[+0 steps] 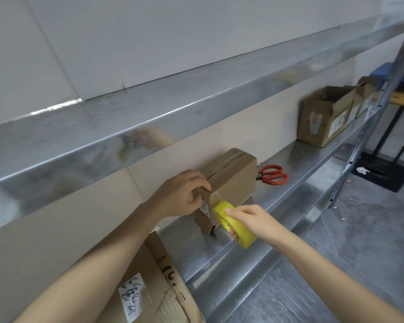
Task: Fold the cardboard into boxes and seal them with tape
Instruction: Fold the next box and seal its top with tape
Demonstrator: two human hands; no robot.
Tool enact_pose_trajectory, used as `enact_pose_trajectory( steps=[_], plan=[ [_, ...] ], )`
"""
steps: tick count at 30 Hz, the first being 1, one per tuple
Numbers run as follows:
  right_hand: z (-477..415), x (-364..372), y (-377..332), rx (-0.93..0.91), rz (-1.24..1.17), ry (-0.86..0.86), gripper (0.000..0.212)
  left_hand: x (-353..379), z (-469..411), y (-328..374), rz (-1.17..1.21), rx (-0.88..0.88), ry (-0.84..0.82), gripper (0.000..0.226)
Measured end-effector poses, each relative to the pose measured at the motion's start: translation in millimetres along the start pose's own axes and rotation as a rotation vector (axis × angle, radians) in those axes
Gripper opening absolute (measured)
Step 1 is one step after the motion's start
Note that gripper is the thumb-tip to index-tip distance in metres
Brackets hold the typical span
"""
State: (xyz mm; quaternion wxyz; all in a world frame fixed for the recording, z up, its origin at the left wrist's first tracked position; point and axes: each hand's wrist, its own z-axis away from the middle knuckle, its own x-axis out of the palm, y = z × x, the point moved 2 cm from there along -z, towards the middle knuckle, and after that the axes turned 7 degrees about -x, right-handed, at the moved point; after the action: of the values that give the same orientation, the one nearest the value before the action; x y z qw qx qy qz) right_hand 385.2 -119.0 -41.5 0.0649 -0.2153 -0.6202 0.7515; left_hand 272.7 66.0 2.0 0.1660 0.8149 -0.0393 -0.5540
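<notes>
- Left hand gripping cardboard box on metal shelf.
- Right hand clamped on yellow tape dispenser, seemingly touching box.
- Red scissors at box's 3 o'clock.

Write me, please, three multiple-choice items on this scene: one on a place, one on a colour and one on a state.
1. Where do the scissors lie?
A. hanging from a hook
B. on the shelf, right of the box
C. on top of the box

2. What colour is the tape roll?
A. yellow
B. blue
C. white

3. What is the left hand doing?
A. hanging idle
B. gripping the box
C. holding the scissors

Answers:
1 B, they lie on the steel beside the box.
2 A, the roll in the right hand is yellow.
3 B, its fingers curl over the box's top edge.
</notes>
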Motion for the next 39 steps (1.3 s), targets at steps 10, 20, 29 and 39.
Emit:
enact_pose_trajectory(
  steps=[10,20,29,39],
  plan=[
    [-21.8,-21.6,3.8,-0.15,0.262,-0.091,0.052,30.9,22.2,39.8,0.218,-0.781,0.108,0.044],
    [-40.6,-93.5,5.7,-0.33,0.393,-0.12,0.036,67.5,12.8,99.6,0.701,-1.11,0.372,0.072],
    [-116.1,-216.4,61.3,-0.133,0.532,0.254,0.025,82.2,-13.5,104.3,0.744,-1.127,0.371,0.068],
    [-166.5,-205.0,92.7,-0.115,0.727,-0.112,0.031,76.6,-44.8,99.6,0.649,-1.242,0.398,0.067]
  ],
)
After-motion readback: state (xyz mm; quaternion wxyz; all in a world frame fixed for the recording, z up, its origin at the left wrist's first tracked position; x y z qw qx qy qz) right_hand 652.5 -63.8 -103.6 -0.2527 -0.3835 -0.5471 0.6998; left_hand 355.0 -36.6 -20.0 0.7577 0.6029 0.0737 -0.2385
